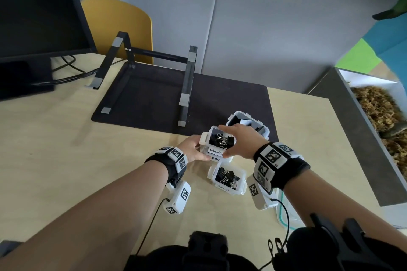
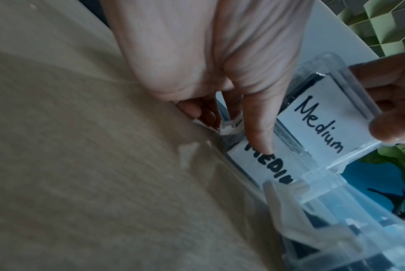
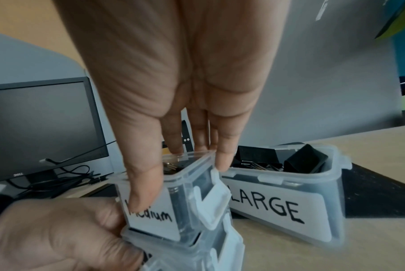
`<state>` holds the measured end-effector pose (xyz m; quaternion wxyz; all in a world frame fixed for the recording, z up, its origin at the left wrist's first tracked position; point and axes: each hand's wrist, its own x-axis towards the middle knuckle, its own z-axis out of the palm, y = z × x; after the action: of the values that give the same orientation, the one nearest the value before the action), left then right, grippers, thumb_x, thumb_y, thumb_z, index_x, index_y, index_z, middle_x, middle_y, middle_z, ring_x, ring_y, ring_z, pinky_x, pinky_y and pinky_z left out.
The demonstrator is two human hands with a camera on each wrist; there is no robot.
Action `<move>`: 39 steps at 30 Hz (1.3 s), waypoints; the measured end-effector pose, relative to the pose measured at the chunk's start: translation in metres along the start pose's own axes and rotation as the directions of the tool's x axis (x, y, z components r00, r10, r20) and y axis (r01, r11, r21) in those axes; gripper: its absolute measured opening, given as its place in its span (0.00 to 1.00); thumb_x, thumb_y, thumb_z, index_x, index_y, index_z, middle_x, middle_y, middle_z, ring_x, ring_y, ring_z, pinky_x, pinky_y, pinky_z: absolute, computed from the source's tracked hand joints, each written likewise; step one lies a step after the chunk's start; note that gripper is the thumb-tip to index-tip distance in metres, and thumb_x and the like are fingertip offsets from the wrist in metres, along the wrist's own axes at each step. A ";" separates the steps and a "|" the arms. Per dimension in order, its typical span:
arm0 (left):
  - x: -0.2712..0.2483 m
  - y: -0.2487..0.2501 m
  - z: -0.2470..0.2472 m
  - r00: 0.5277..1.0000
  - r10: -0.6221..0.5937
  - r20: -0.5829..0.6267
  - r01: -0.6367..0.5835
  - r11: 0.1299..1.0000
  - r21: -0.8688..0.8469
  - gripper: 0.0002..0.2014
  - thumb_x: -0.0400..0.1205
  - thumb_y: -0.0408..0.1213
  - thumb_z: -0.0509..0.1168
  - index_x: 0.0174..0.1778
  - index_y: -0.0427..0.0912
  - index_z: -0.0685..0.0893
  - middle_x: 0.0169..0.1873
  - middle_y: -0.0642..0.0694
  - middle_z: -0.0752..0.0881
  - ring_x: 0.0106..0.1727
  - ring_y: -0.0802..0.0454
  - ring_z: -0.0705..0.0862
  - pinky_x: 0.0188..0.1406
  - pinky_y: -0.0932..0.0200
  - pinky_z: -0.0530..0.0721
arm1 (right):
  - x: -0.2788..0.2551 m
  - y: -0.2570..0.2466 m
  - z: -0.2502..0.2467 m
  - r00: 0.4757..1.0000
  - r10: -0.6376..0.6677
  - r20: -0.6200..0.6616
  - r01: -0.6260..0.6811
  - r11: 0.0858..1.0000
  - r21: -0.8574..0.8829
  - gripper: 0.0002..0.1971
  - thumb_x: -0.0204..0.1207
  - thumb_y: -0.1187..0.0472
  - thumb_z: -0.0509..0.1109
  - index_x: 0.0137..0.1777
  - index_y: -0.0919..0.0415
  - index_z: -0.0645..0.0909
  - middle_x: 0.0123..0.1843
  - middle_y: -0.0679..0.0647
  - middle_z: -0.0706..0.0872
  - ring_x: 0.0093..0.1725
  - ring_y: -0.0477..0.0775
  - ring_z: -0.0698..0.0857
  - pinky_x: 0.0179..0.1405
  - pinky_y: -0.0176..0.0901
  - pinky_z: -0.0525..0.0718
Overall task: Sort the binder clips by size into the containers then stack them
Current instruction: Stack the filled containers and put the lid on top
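Fingers of both hands were closed round one clear container labelled "Medium" (image 1: 217,141), which sat between the two grips on top of a second container labelled "MEDIUM" (image 2: 264,165) in heavier capitals. The right hand (image 1: 241,142) came down over the upper container's open rim: its thumb (image 3: 143,190) pressed on the near wall over the start of the paper label, and its fingers (image 3: 224,155) reached over the far rim, so the box was pinched front to back. The left hand (image 1: 193,149) held from the opposite side, lower down, curled round the left edge where the two containers met; in the left wrist view its thumb (image 2: 258,132) lay across the gap and touched the first letters of the lower label. Whether the upper box was seated squarely or a little skewed on the lower one could not be told.

Inside the held container, directly under the right palm, lay black binder clips (image 1: 221,139) with silver wire handles. Nearer the body than both grips, just below the right wrist, stood the container marked "Small" (image 1: 228,179), also holding clips and touched by neither hand. Beyond the right fingers stood the bigger container marked "LARGE" (image 3: 278,199), open-topped with large black clips inside; it sat partly on a dark desk mat (image 1: 143,99) and was close to the fingertips without touching them.

A wooden table (image 1: 55,149) carried everything. A black laptop stand (image 1: 154,72) stood on the mat past the grips, and a monitor (image 1: 33,6) stood off to the left of them.
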<state>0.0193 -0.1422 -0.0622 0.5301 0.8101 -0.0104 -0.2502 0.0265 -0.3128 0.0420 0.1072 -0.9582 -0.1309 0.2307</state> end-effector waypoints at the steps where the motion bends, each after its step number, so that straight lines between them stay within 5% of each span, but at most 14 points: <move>1: 0.001 -0.001 0.000 1.000 0.002 -0.001 -0.002 1.000 0.008 0.26 0.66 0.40 0.78 0.60 0.48 0.81 0.62 0.43 0.80 0.64 0.47 0.80 0.71 0.47 0.76 | 0.000 -0.001 0.000 1.000 0.000 0.000 0.000 1.000 -0.009 0.42 0.68 0.53 0.78 0.81 0.45 0.60 0.70 0.55 0.75 0.67 0.56 0.76 0.65 0.46 0.75; 11: -0.003 0.003 -0.001 0.999 0.013 -0.051 -0.010 0.998 0.060 0.18 0.70 0.37 0.77 0.52 0.53 0.80 0.61 0.46 0.80 0.62 0.48 0.80 0.68 0.52 0.75 | 0.005 -0.004 -0.005 1.000 0.006 0.019 -0.003 0.993 -0.121 0.45 0.66 0.50 0.79 0.81 0.45 0.60 0.72 0.52 0.79 0.68 0.54 0.78 0.65 0.47 0.79; 14: -0.005 0.005 -0.005 0.999 0.026 -0.025 -0.026 1.000 0.002 0.18 0.70 0.26 0.73 0.51 0.50 0.83 0.50 0.49 0.82 0.52 0.54 0.80 0.54 0.64 0.76 | 0.005 -0.006 -0.007 0.999 0.006 0.033 0.000 0.986 -0.165 0.45 0.67 0.50 0.78 0.81 0.46 0.58 0.73 0.53 0.78 0.70 0.54 0.77 0.65 0.46 0.79; 16: -0.008 0.005 -0.008 0.999 0.000 -0.039 -0.002 0.998 -0.064 0.24 0.69 0.21 0.70 0.54 0.52 0.84 0.45 0.50 0.86 0.50 0.53 0.82 0.54 0.62 0.78 | 0.004 -0.007 -0.007 0.999 -0.001 0.038 0.009 0.980 -0.200 0.45 0.68 0.50 0.78 0.82 0.48 0.58 0.73 0.53 0.77 0.71 0.55 0.76 0.66 0.46 0.78; 22: -0.014 0.000 -0.012 0.995 0.003 -0.105 -0.031 0.962 -0.271 0.36 0.62 0.17 0.58 0.66 0.47 0.83 0.50 0.44 0.88 0.55 0.46 0.84 0.62 0.50 0.80 | 0.004 -0.009 -0.006 0.999 -0.027 0.021 0.031 0.968 -0.248 0.44 0.68 0.50 0.77 0.82 0.49 0.57 0.71 0.54 0.79 0.70 0.55 0.76 0.64 0.46 0.78; 27: -0.014 0.017 -0.015 0.984 -0.078 -0.157 0.010 0.919 -0.394 0.37 0.68 0.07 0.50 0.74 0.34 0.73 0.62 0.35 0.84 0.60 0.43 0.83 0.66 0.49 0.80 | 0.002 -0.011 -0.008 0.999 -0.028 0.026 0.033 0.966 -0.257 0.44 0.69 0.49 0.77 0.82 0.49 0.57 0.71 0.54 0.79 0.71 0.55 0.76 0.66 0.47 0.78; 30: -0.011 0.021 -0.020 0.985 -0.111 -0.135 0.057 0.933 -0.357 0.31 0.72 0.10 0.55 0.71 0.32 0.76 0.52 0.40 0.86 0.57 0.44 0.84 0.68 0.46 0.80 | 0.001 -0.011 -0.008 0.999 -0.027 0.026 0.033 0.968 -0.250 0.44 0.68 0.49 0.77 0.82 0.49 0.58 0.71 0.54 0.80 0.71 0.55 0.76 0.67 0.48 0.78; 33: -0.007 0.031 -0.024 0.984 -0.161 -0.072 0.112 0.887 -0.449 0.21 0.80 0.21 0.58 0.70 0.31 0.76 0.41 0.45 0.80 0.45 0.50 0.81 0.54 0.53 0.84 | -0.002 -0.012 -0.008 0.999 -0.023 0.024 0.028 0.973 -0.227 0.44 0.68 0.50 0.77 0.82 0.50 0.58 0.71 0.54 0.79 0.72 0.55 0.75 0.68 0.48 0.77; 35: -0.007 0.038 -0.025 0.986 -0.164 -0.036 0.135 0.904 -0.405 0.22 0.82 0.34 0.62 0.73 0.41 0.74 0.46 0.45 0.79 0.49 0.50 0.79 0.50 0.56 0.80 | -0.002 -0.013 -0.007 0.999 -0.016 0.029 0.022 0.976 -0.218 0.43 0.68 0.51 0.78 0.81 0.51 0.61 0.70 0.54 0.80 0.71 0.56 0.76 0.68 0.49 0.78; 39: -0.015 0.052 -0.015 0.994 0.084 -0.076 -0.082 0.996 0.030 0.38 0.74 0.42 0.74 0.79 0.52 0.64 0.71 0.49 0.72 0.71 0.53 0.72 0.71 0.57 0.71 | -0.003 -0.012 -0.008 1.000 -0.002 -0.010 0.000 0.987 -0.163 0.35 0.66 0.51 0.79 0.72 0.58 0.73 0.65 0.56 0.84 0.65 0.57 0.80 0.63 0.50 0.81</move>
<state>0.0250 -0.1474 -0.0067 0.5293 0.8250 -0.0271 -0.1963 0.0249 -0.3041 0.0531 0.0291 -0.9648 -0.1493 0.2144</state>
